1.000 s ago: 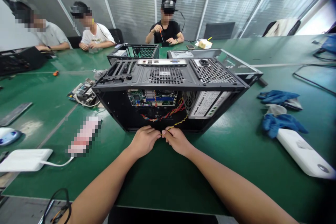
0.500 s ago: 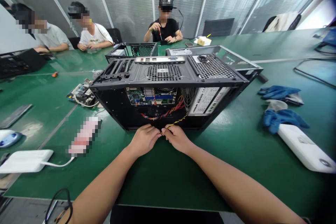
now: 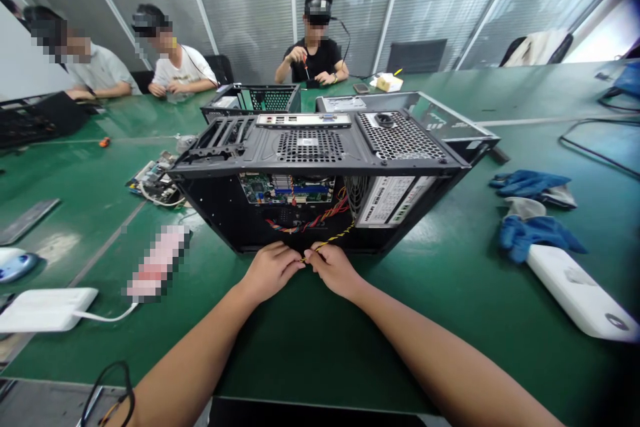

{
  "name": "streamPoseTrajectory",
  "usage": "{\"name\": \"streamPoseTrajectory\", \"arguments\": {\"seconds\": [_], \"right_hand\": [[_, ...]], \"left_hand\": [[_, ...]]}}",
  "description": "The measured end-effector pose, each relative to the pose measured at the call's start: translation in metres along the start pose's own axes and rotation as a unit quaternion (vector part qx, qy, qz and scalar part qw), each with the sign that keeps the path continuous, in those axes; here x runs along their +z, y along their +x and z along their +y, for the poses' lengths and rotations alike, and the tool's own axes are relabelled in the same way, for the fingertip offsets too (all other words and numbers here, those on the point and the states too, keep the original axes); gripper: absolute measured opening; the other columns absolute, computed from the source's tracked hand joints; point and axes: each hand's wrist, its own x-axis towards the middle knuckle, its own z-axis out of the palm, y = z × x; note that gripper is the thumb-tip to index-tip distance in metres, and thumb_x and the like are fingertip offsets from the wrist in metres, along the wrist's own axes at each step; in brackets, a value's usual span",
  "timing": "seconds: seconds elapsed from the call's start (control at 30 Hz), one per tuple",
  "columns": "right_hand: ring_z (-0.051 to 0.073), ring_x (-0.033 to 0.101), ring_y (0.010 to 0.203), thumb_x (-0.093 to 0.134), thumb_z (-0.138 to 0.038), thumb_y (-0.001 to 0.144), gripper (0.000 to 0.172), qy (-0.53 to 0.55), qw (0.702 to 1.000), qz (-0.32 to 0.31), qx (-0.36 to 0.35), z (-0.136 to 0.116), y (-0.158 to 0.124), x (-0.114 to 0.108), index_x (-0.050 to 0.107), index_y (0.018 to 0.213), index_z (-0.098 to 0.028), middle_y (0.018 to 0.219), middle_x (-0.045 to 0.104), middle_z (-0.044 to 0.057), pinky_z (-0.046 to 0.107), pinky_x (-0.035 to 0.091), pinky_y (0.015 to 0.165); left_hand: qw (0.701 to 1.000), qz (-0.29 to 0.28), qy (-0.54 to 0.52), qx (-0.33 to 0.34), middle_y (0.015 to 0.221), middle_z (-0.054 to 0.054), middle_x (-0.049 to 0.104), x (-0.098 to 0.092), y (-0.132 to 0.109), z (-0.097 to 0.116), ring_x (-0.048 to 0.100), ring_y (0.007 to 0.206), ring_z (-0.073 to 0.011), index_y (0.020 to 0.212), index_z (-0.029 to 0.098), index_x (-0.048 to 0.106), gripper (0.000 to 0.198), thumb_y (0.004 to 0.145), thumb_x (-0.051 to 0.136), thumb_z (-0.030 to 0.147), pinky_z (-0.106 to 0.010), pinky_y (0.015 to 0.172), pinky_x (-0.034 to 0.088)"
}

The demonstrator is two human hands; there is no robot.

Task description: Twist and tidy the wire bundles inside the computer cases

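Observation:
A black computer case (image 3: 305, 167) lies before me with its side open. Between my hands runs a twisted yellow-and-black cable (image 3: 336, 238), which leads up to the power supply (image 3: 395, 201) inside the case. My left hand (image 3: 273, 272) pinches the cable near its lower end; the tip is hidden by the fingers. Close beside it, my right hand (image 3: 333, 271) also grips the cable between thumb and fingers. Behind them, red, blue and orange wires (image 3: 310, 221) hang below the green motherboard (image 3: 287, 189).
Blue gloves (image 3: 537, 233) and a white device (image 3: 580, 287) lie to the right. A white power bank (image 3: 50, 309), a cabled phone (image 3: 157, 263) and a loose circuit board (image 3: 155, 181) are on the left. Across the green table, a person (image 3: 315, 53) holds a screwdriver.
Both hands keep hold of the cable and have shifted only slightly, staying close together. The view has tilted a little, so the case sits marginally lower.

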Motion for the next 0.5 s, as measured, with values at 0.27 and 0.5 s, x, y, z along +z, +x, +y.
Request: {"name": "streamPoseTrajectory", "arguments": {"seconds": [0.27,0.5], "right_hand": [[0.011,0.049,0.054,0.046,-0.029,0.091,0.030,-0.007,1.000,0.002,0.000,0.0016,0.0009,0.0016,0.055,0.064,-0.017,0.058,0.051,-0.003,0.024,0.035,0.057],[0.010,0.047,0.052,0.045,-0.027,0.090,0.032,0.001,1.000,0.009,0.006,-0.0023,0.0000,-0.0008,0.052,0.060,-0.018,0.058,0.050,-0.003,0.024,0.034,0.055]], "left_hand": [[1.000,-0.015,0.014,0.008,0.069,-0.003,0.061,-0.0016,0.0005,0.0016,0.052,0.065,-0.0147,0.082,0.016,0.061,0.025,0.097,0.043,0.024,-0.028,0.064,0.042],[1.000,-0.012,0.010,0.007,0.071,-0.002,0.062,-0.0010,0.0026,0.0014,0.053,0.067,-0.0150,0.083,0.017,0.061,0.022,0.096,0.047,0.028,-0.027,0.065,0.043]]}}
